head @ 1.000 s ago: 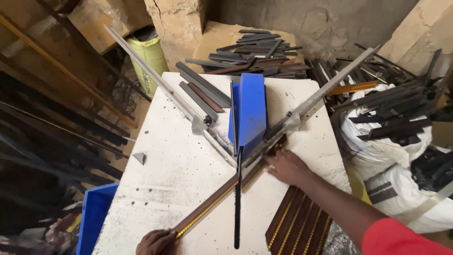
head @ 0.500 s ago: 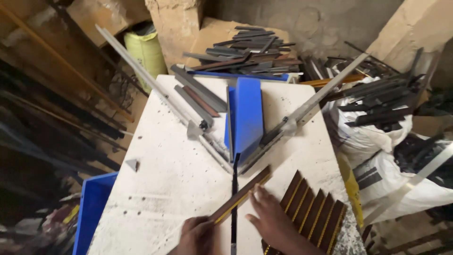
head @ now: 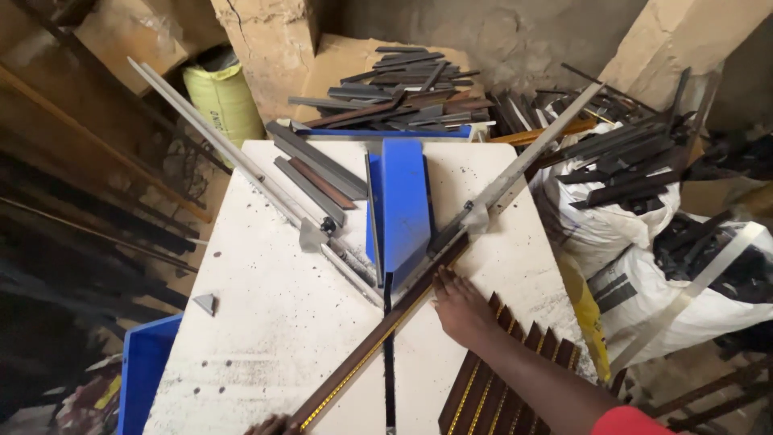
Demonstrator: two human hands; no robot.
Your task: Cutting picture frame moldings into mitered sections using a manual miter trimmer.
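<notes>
A long brown moulding strip point(head: 378, 346) with a gold beaded edge lies diagonally on the white table point(head: 266, 322). Its upper end rests against the right metal fence point(head: 523, 169) of a blue mitre cutter point(head: 403, 201). My right hand point(head: 460, 308) presses down on the strip near the cutter's point, fingers spread along it. My left hand point(head: 270, 424) shows only as knuckles at the bottom edge, gripping the strip's lower end. A black slot point(head: 388, 362) runs from the cutter toward me, under the strip.
A row of cut brown-and-gold strips point(head: 483, 395) lies under my right forearm. The left fence point(head: 225, 153) angles to the back left, with grey bars point(head: 318, 165) beside it. A small grey offcut point(head: 207, 303), a blue crate point(head: 145, 370), white sacks point(head: 596, 225) and a pile of dark strips point(head: 403, 89) surround the table.
Half a second ago the strip was drawn back with both hands near the table's front. It has now slid forward along the right fence, and my right hand has moved up with it.
</notes>
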